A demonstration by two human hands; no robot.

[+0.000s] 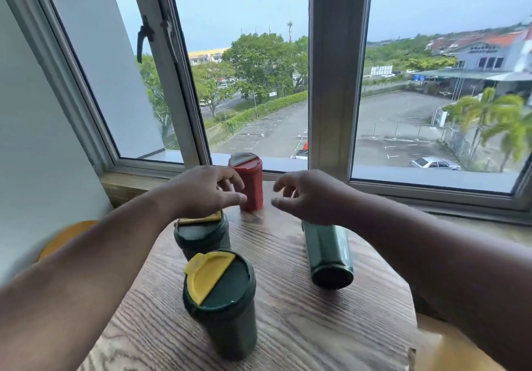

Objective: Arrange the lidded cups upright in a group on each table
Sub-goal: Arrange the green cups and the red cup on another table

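Note:
A red lidded cup [251, 182] stands upright at the far edge of the wooden table [288, 327], by the window. My left hand [205, 190] hovers just left of it with fingers apart, not clearly touching it. My right hand [311, 195] is open to the cup's right, a small gap away. Two dark green cups with yellow lid flaps stand upright: one near me [221, 304], one behind it [201, 234], partly under my left wrist. A third green cup [329, 255] lies on its side below my right hand, its base toward me.
A window frame [331, 82] and sill run right behind the table. A white wall closes off the left side. A yellow round seat [62, 238] shows low at the left. The table's right edge drops off near my right forearm.

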